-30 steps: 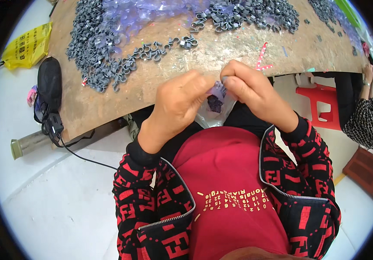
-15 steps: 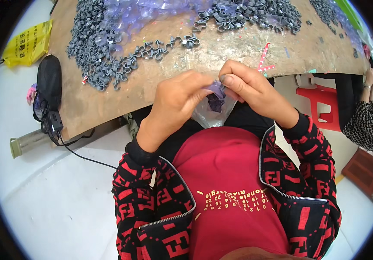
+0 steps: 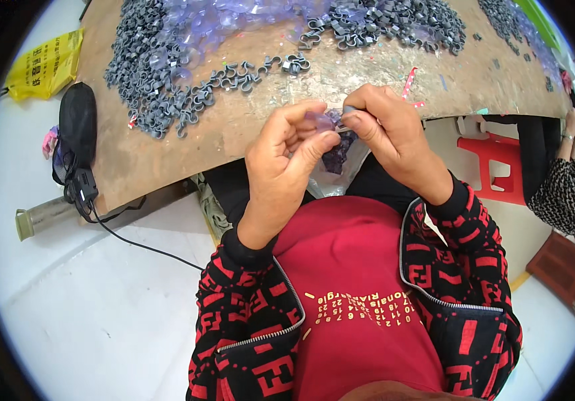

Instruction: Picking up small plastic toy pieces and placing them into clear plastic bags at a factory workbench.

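My left hand (image 3: 287,150) and my right hand (image 3: 388,130) meet just below the near edge of a worn brown board (image 3: 234,127). Together their fingertips pinch a small clear purple plastic piece (image 3: 324,119), and the right fingers also press a small grey clip (image 3: 346,112) against it. Under the hands hangs a clear bag (image 3: 337,164) with dark purple pieces in it. Heaps of grey clips (image 3: 147,67) and clear purple pieces (image 3: 234,17) lie farther back on the board.
A yellow bag (image 3: 43,63) and a black pouch with a cable (image 3: 77,134) sit at the board's left. A red plastic stool (image 3: 495,160) stands to the right, beside another person's patterned sleeve (image 3: 565,194). The floor is white.
Both hands stay together at the board's edge; the fingers have shifted slightly around the small pieces. Nothing else has moved.
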{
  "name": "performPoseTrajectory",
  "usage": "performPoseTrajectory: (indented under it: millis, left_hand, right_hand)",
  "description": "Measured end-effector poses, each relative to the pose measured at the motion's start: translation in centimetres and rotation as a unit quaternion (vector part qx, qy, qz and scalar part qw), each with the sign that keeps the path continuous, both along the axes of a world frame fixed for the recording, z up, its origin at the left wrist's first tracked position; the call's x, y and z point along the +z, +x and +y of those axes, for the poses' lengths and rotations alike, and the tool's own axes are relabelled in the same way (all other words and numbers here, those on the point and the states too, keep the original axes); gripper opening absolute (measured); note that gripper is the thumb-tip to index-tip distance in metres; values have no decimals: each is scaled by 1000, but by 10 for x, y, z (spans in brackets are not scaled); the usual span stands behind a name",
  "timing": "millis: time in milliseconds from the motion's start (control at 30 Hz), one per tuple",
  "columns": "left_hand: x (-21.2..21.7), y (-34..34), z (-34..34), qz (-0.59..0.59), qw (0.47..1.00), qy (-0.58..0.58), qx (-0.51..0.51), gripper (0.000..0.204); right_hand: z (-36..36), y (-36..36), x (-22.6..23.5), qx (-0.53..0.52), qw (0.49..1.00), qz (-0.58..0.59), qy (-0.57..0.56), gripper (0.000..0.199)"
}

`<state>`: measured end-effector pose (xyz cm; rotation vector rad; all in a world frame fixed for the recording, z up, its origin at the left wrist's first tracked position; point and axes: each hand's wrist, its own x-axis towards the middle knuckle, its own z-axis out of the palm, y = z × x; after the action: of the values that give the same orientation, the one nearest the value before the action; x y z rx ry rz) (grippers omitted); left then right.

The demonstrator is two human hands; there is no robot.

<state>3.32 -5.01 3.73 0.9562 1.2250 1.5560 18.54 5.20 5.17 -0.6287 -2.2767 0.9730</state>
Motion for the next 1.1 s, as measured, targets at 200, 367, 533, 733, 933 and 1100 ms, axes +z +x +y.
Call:
performPoseTrajectory:
  millis: [200, 367, 533, 733, 933, 1100]
  left_hand:
    - [-3, -1, -2, 186, 979, 70, 42, 20]
    - [4, -3, 9, 415, 889, 176, 76, 20]
    - [5, -2, 0, 207, 978, -1, 2, 17]
    - [8, -7, 2, -38, 989, -101, -101, 13]
    - [-18, -14, 18, 460, 849, 259, 8, 17]
    - [-12, -1, 4, 279, 958, 31, -63, 15]
  right_hand:
    - [3, 8, 2, 41, 995, -64, 67, 15]
    - [4, 10, -6, 33, 995, -26, 89, 13]
    - [9, 11, 1, 25, 957, -38, 288, 20]
    - [11, 13, -1, 52, 965, -55, 251, 16]
    - [11, 16, -4, 104, 899, -50, -421, 16]
    - [9, 16, -25, 50, 998, -24, 43, 13]
